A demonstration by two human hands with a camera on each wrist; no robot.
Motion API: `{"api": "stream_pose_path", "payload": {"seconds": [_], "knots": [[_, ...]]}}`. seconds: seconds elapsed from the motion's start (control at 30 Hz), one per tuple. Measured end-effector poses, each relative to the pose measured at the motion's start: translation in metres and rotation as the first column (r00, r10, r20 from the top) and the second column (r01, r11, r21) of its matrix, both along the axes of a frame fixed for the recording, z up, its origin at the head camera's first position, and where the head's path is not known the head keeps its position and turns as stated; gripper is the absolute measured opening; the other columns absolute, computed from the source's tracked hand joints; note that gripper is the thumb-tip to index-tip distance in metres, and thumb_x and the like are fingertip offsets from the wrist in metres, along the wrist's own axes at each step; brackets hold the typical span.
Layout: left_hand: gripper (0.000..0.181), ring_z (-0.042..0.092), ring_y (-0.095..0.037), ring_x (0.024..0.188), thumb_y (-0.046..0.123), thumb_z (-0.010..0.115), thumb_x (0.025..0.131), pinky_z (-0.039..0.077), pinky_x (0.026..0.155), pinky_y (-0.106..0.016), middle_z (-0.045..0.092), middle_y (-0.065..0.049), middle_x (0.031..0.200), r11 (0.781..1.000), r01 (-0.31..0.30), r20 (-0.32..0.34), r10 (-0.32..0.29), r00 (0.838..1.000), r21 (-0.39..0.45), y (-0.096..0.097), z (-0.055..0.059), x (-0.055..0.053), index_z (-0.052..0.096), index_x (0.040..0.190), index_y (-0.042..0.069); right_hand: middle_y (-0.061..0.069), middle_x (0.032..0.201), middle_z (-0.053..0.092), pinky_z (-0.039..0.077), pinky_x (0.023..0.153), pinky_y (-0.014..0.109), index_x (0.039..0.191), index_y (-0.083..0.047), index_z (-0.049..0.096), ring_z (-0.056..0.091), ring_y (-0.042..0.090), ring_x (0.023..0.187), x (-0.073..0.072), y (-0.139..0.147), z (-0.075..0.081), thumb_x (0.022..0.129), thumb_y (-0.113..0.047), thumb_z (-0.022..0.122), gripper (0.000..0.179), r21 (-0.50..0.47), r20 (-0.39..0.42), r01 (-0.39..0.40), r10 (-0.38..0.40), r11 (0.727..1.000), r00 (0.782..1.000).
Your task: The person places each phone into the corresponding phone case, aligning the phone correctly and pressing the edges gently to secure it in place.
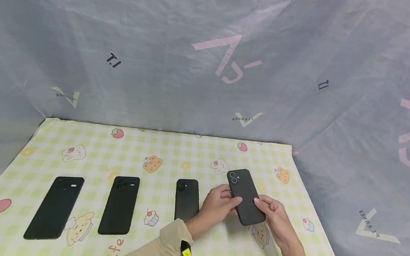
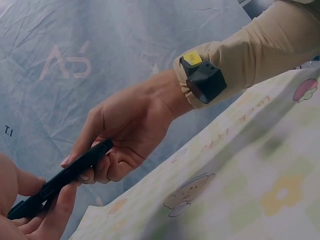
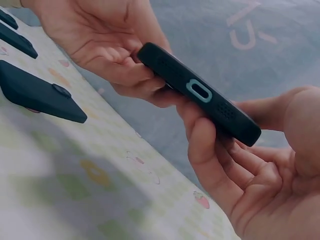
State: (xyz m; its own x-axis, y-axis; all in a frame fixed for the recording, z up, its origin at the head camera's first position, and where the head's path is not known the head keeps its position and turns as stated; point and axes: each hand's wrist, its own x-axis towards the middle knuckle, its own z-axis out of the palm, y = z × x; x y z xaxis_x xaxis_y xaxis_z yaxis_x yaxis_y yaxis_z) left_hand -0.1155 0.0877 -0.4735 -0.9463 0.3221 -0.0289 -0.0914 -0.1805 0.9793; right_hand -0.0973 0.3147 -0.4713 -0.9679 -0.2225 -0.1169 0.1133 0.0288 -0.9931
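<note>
Both hands hold a black smartphone (image 1: pixel 245 198) above the cloth, its back with two camera lenses facing up. The left hand (image 1: pixel 217 205) pinches its left edge, thumb on the back and fingers beneath. At the opposite edge, the right hand (image 1: pixel 278 221) grips it near the lower half in the same way. The right wrist view shows the phone's bottom end (image 3: pixel 200 92) with a charging port opening. Close beside the left forearm lies another black phone (image 1: pixel 187 200), partly hidden by that arm.
Two more black phones, one at far left (image 1: pixel 54 208) and one nearer the middle (image 1: pixel 119 206), lie camera side up on the checkered tablecloth (image 1: pixel 173 149). A grey printed curtain (image 1: pixel 160 57) hangs behind and beside the table.
</note>
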Motion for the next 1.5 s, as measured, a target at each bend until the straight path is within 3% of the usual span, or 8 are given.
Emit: {"api": "stream_pose_path", "payload": {"seconds": [0.27,0.43,0.57,0.67,0.83,0.93,1.17,1.5], "knots": [[0.053,0.075,-0.009,0.090,0.012,0.081,0.097,0.061,0.075,-0.025,0.078,-0.004,0.106,0.987,-0.067,-0.054,0.060,0.997,-0.147,0.013,0.000,-0.011,0.060,0.142,-0.005,-0.003,0.094,0.081,0.055,0.092,0.027,0.125,0.011,0.067,0.076,0.012,0.092,-0.005,0.000,0.004,0.113,-0.020,0.059,0.034,0.068,0.002,0.138,-0.138,0.988,0.990],[0.063,0.073,-0.009,0.094,0.012,0.086,0.092,0.058,0.079,-0.023,0.075,-0.004,0.113,0.965,-0.064,-0.105,0.038,0.994,-0.253,0.020,0.001,-0.014,0.058,0.147,-0.002,-0.001,0.093,0.082,0.053,0.092,0.026,0.126,0.011,0.068,0.076,0.011,0.090,-0.007,0.002,0.004,0.112,-0.023,0.062,0.037,0.151,0.019,0.211,-0.217,0.966,0.976],[0.063,0.072,-0.012,0.095,0.011,0.088,0.090,0.058,0.080,-0.026,0.068,-0.007,0.115,0.947,-0.062,-0.139,0.019,0.990,-0.315,0.024,-0.002,-0.016,0.061,0.145,-0.001,0.002,0.092,0.082,0.052,0.092,0.027,0.125,0.011,0.068,0.076,0.012,0.088,-0.009,0.004,0.006,0.112,-0.023,0.062,0.037,0.228,0.028,0.221,-0.234,0.948,0.972],[0.058,0.068,-0.014,0.092,0.012,0.089,0.088,0.056,0.077,-0.026,0.061,-0.007,0.113,0.919,-0.062,-0.148,0.004,0.989,-0.390,0.026,-0.007,-0.016,0.064,0.139,0.000,0.006,0.093,0.081,0.050,0.091,0.027,0.125,0.009,0.068,0.074,0.014,0.085,-0.010,0.005,0.004,0.111,-0.023,0.064,0.035,0.308,0.055,0.193,-0.220,0.932,0.974],[0.050,0.056,-0.011,0.087,0.017,0.091,0.087,0.049,0.074,-0.026,0.054,-0.005,0.109,0.850,-0.052,-0.152,-0.034,0.988,-0.524,0.029,-0.020,-0.011,0.065,0.127,0.003,0.010,0.099,0.080,0.052,0.078,0.026,0.128,0.008,0.067,0.071,0.016,0.082,-0.007,0.003,-0.003,0.108,-0.018,0.068,0.033,0.399,0.122,0.136,-0.200,0.907,0.972],[0.053,0.049,-0.013,0.087,0.017,0.092,0.085,0.046,0.076,-0.028,0.052,-0.005,0.110,0.828,-0.051,-0.173,-0.056,0.983,-0.559,0.031,-0.026,-0.006,0.063,0.128,0.004,0.013,0.101,0.079,0.055,0.072,0.027,0.130,0.010,0.065,0.073,0.018,0.083,-0.004,0.000,-0.006,0.106,-0.015,0.069,0.034,0.433,0.128,0.134,-0.208,0.891,0.970],[0.089,0.051,-0.022,0.106,0.018,0.091,0.086,0.050,0.094,-0.037,0.050,-0.014,0.129,0.779,-0.048,-0.197,-0.098,0.976,-0.626,0.033,-0.036,0.008,0.043,0.158,-0.005,0.010,0.103,0.078,0.056,0.073,0.029,0.129,0.008,0.070,0.075,0.022,0.092,0.005,-0.008,-0.017,0.101,-0.017,0.077,0.039,0.603,0.037,0.157,-0.225,0.782,0.974],[0.089,0.048,-0.027,0.120,0.018,0.089,0.090,0.051,0.103,-0.043,0.042,-0.016,0.134,0.766,-0.071,-0.211,-0.086,0.974,-0.639,0.035,-0.040,0.016,0.040,0.161,-0.003,0.021,0.115,0.070,0.063,0.080,0.040,0.138,0.014,0.062,0.074,0.031,0.099,0.014,-0.014,-0.020,0.101,-0.015,0.077,0.050,0.707,-0.091,0.204,-0.199,0.677,0.976]]}}
